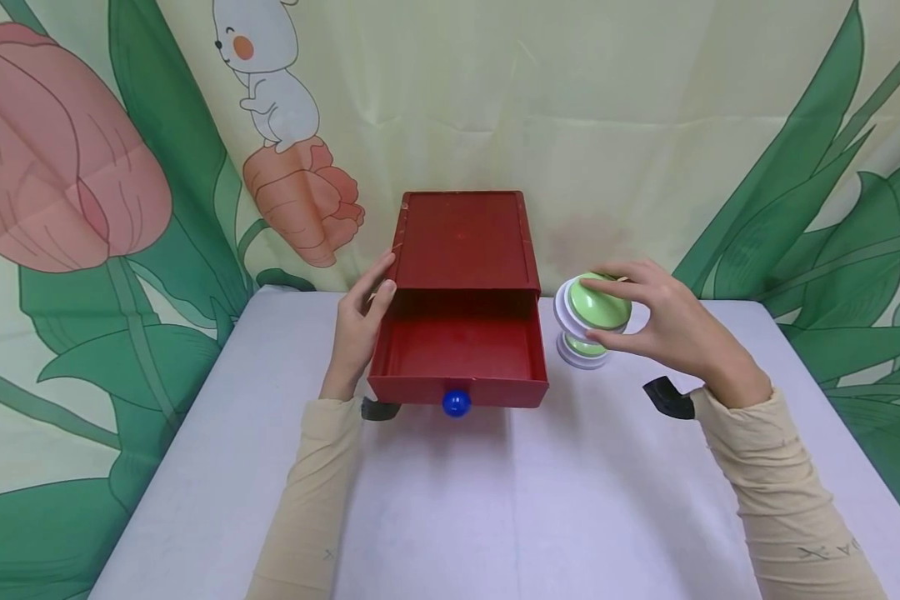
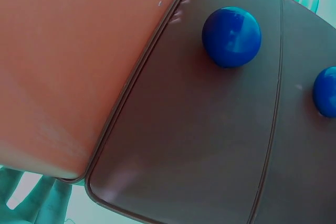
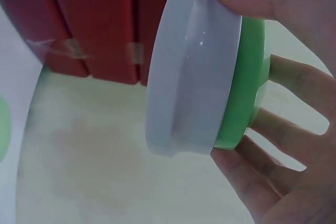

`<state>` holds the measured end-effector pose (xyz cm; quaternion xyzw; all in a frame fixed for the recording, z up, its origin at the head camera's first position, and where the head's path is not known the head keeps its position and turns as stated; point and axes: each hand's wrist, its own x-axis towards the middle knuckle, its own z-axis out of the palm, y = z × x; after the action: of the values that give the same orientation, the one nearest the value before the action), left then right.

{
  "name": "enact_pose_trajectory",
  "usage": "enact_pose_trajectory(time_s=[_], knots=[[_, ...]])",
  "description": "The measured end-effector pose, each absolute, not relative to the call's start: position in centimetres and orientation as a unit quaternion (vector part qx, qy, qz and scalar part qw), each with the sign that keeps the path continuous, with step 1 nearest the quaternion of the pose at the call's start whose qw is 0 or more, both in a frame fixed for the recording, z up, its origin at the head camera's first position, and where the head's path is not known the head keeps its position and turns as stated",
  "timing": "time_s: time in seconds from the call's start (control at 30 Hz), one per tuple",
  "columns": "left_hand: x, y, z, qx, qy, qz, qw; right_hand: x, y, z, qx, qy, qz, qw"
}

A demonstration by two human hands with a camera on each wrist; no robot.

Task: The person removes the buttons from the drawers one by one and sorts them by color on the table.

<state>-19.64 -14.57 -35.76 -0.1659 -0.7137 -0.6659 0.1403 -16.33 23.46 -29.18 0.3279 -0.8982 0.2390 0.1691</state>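
My right hand (image 1: 671,321) holds a round push button (image 1: 600,302) with a green dome and a white base, thumb and fingers spread around its rim. In the right wrist view that push button (image 3: 194,66) is tilted on its side, its white base facing away from the palm. A second green-and-white push button (image 1: 583,358) lies below it on the table. My left hand (image 1: 356,329) touches the left side of a dark red drawer box (image 1: 465,242). The box's top drawer (image 1: 461,388) is pulled out and has a blue knob (image 1: 457,403).
The box stands at the back of a table with a white cloth (image 1: 435,517). Behind hangs a curtain (image 1: 570,100) printed with plants and a rabbit. Another blue knob (image 2: 326,93) on a lower drawer front shows in the left wrist view.
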Motion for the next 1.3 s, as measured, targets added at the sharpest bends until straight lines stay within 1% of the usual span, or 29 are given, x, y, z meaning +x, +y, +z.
enact_pose_trajectory(time_s=[0.2, 0.43, 0.7, 0.93, 1.13, 1.3], knots=[[-18.3, -14.1, -34.0, -0.162, -0.718, -0.664, 0.135, -16.8, 24.5, -30.2, 0.297, -0.912, 0.242, 0.147], [-18.3, -14.1, -34.1, -0.163, -0.717, -0.664, 0.134, -17.6, 25.6, -31.7, 0.27, -0.92, 0.249, 0.137], [-18.2, -14.2, -34.2, -0.161, -0.717, -0.665, 0.131, -18.2, 27.0, -33.3, 0.235, -0.926, 0.275, 0.104], [-18.3, -14.2, -34.2, -0.161, -0.719, -0.663, 0.135, -19.0, 28.3, -34.8, 0.217, -0.931, 0.277, 0.095], [-18.3, -14.2, -34.2, -0.162, -0.717, -0.665, 0.133, -19.4, 29.2, -35.7, 0.195, -0.935, 0.286, 0.075], [-18.3, -14.1, -34.1, -0.161, -0.717, -0.665, 0.132, -19.8, 29.9, -36.5, 0.192, -0.936, 0.286, 0.076]])
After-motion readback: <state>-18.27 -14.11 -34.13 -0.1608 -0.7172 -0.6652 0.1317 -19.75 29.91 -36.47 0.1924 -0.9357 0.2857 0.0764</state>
